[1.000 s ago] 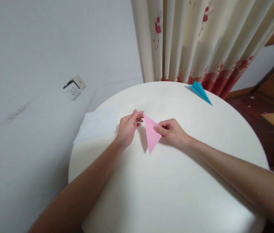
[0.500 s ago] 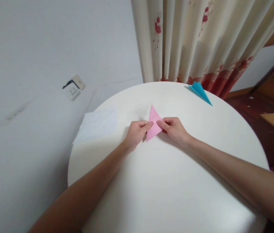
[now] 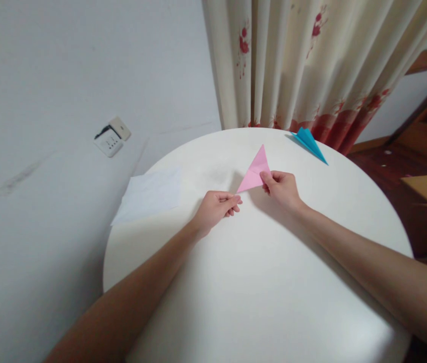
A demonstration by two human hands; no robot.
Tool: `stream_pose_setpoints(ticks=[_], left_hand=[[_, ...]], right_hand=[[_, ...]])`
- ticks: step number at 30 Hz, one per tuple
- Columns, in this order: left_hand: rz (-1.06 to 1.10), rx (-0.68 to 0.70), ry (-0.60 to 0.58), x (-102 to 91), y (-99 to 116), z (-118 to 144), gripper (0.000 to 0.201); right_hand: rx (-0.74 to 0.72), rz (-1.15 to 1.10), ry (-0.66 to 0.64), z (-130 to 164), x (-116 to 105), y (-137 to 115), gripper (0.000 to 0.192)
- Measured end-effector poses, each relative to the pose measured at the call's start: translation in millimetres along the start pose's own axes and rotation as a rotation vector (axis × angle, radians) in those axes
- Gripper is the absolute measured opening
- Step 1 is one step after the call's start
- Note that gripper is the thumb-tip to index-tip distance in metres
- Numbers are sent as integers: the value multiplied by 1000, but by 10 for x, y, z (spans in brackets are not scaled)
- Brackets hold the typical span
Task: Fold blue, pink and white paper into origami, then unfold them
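The right hand [image 3: 282, 189] pinches the pink folded paper [image 3: 256, 170], which lies toward its ten o'clock over the white bench [image 3: 258, 282]. From the narrowed left hand [image 3: 216, 209], the paper is at two o'clock; whether they touch is unclear.

pink triangle [image 3: 255, 171]: matt paper | tabletop [image 3: 258, 282]: smooth, faintly glossy | curtain [image 3: 292, 65]: cloth | wall socket [image 3: 109, 144]: plastic

I am in what looks like a room of a home. Behind my round white table [image 3: 258, 282] hangs a long cream curtain [image 3: 273, 65] with red flowers; left of the table, a scuffed, pale wall [image 3: 39, 75] carries a socket [image 3: 109, 142]; right of it show a brown skirting board [image 3: 370, 144] and dark reddish floor [image 3: 379, 171].
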State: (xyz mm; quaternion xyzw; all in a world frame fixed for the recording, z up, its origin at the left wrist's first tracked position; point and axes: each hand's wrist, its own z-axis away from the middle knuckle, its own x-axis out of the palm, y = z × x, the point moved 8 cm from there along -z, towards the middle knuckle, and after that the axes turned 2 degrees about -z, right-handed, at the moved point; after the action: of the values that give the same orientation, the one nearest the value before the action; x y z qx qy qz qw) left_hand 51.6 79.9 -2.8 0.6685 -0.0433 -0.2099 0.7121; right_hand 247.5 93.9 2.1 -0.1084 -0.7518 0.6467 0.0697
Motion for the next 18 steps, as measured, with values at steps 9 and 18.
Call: stream_pose_setpoints(ticks=[9,18], left_hand=[[213,125,143,-118,62,-50,38],[106,139,111,-83,45,-46,40]], right_hand=[[112,-117,-294,138,305,19,48],[65,31,-373,290,434,-101,54]])
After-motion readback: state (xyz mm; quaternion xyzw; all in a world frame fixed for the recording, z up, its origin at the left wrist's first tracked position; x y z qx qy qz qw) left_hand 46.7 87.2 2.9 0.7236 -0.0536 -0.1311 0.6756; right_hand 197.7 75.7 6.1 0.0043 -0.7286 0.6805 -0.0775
